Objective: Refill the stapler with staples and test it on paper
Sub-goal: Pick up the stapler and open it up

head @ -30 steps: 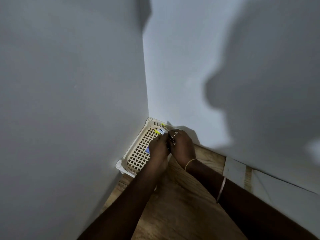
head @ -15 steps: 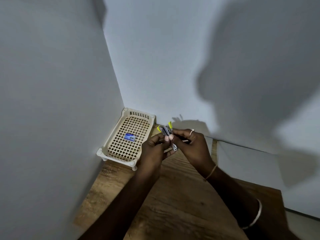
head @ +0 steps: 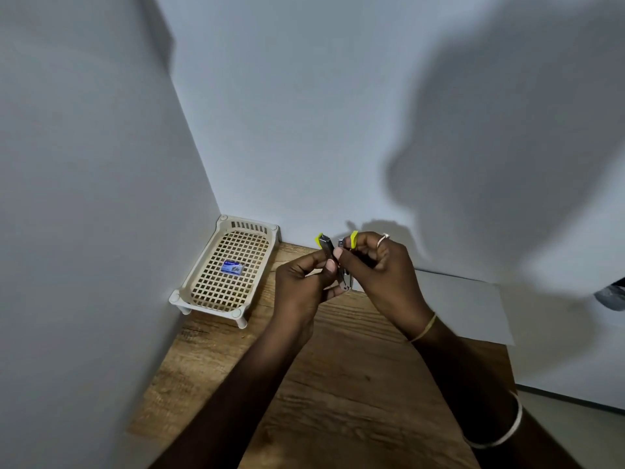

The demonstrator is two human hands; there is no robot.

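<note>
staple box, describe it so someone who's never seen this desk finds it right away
Go to the far left corner of the wooden desk, where the two grey walls meet; a cream plastic lattice tray on short legs stands there. The staple box lies flat near the middle of the tray's grid floor. It is the only thing in the tray: a small blue rectangular box with a pale label.

The left hand [head: 301,282] and right hand [head: 382,275] hid most of the stapler [head: 334,255]; whether staples sat inside could not be told. The print on the small blue box [head: 232,267] was too small to read. A dark object [head: 612,296] was cut off at the right edge.
</note>
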